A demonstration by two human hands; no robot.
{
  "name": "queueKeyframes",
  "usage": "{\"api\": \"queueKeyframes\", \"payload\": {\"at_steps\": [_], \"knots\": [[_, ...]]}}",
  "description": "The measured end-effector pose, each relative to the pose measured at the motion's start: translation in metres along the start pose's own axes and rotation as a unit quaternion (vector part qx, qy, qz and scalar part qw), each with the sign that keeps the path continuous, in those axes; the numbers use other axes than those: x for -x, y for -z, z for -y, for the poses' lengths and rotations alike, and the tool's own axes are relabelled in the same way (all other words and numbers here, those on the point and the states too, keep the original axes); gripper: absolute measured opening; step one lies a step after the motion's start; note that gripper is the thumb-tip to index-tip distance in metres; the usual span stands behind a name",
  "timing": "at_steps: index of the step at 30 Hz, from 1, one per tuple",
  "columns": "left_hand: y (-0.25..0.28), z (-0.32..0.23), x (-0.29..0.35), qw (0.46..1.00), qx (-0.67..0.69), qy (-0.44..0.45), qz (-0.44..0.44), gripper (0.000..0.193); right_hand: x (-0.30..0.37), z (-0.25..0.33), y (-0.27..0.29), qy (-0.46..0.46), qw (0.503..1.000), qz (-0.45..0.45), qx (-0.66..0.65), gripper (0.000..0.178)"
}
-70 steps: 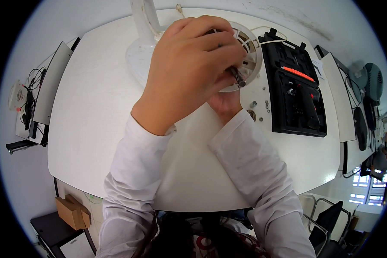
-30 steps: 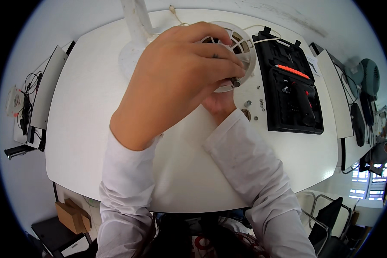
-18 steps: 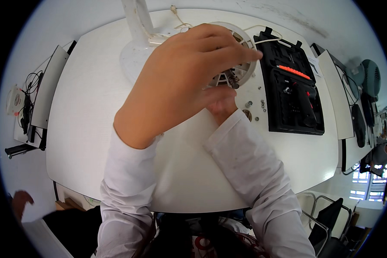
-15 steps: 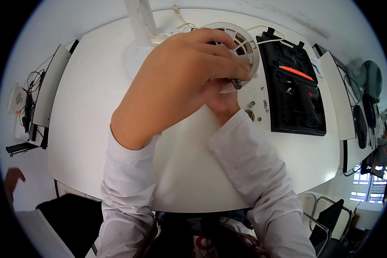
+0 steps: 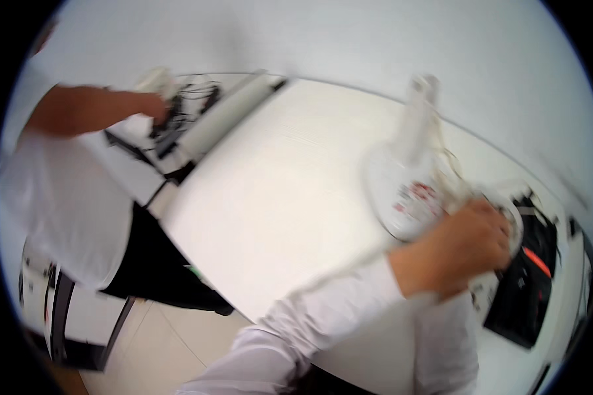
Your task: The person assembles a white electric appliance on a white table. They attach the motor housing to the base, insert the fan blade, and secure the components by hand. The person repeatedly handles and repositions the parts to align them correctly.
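Note:
Blurred by motion, my left hand [image 5: 451, 249] is closed at the near side of a round white slatted fan housing [image 5: 517, 227], its fingers curled in front of it. What its fingertips grip does not show. Under it, my right hand [image 5: 449, 291] is mostly hidden; only a strip near the wrist shows, and its fingers cannot be seen. Just beyond my hands stands a white fan stand [image 5: 412, 131], upright on its broad base [image 5: 392, 191] with red and dark markings. A pale cord [image 5: 449, 158] runs from beside the stand toward the housing.
Right of my hands lies an open black tool case [image 5: 520, 306] with an orange tool [image 5: 537, 261]. Small metal parts [image 5: 479, 296] lie between case and sleeve. At the left, another person [image 5: 66, 197] reaches toward black cables [image 5: 194, 99] on a side table. A wall borders the white table [image 5: 277, 197].
My view has swung left, so table, stand and hands now appear farther right. The other person has come largely into view. Both my hands stay together at the fan housing.

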State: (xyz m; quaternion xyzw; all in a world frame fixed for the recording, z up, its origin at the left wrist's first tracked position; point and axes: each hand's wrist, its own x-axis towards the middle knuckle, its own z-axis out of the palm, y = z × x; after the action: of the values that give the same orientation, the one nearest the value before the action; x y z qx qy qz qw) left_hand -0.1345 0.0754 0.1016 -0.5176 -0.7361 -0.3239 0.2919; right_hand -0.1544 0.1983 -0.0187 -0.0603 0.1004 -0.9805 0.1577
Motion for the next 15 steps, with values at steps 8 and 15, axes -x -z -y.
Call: {"api": "queueKeyframes", "payload": {"at_steps": [8, 15], "knots": [[-0.008, -0.009, 0.007, 0.995, -0.084, -0.013, -0.042, 0.003, 0.005, -0.006, 0.012, -0.023, 0.999, -0.027, -0.001, 0.047], [0.003, -0.007, 0.003, 0.988, -0.144, -0.006, -0.063, 0.002, 0.003, 0.006, 0.025, -0.015, 0.999, -0.046, -0.005, 0.049]]}}
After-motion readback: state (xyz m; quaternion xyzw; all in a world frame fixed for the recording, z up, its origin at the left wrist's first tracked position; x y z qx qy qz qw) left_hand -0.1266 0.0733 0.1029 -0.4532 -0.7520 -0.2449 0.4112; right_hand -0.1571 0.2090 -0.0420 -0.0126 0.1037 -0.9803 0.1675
